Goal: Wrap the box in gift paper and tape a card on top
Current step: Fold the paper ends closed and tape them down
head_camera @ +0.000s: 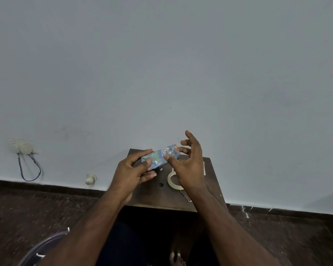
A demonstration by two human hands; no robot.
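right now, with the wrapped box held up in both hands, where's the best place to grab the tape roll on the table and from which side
Probably the tape roll's left rim, coming from above. It lies flat on the small table with its hole facing up, so a finger can drop inside and the thumb pinch the outer wall. The right hand hangs over its right part, so the left rim is the exposed one. The left hand grips the wrapped box.

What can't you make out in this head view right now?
- Small blue patterned wrapped box: left end covered by the left hand, underside faces away.
- Clear tape roll: right part behind the right hand.
- Card: none identifiable; pale strip on the dark wooden table too small.
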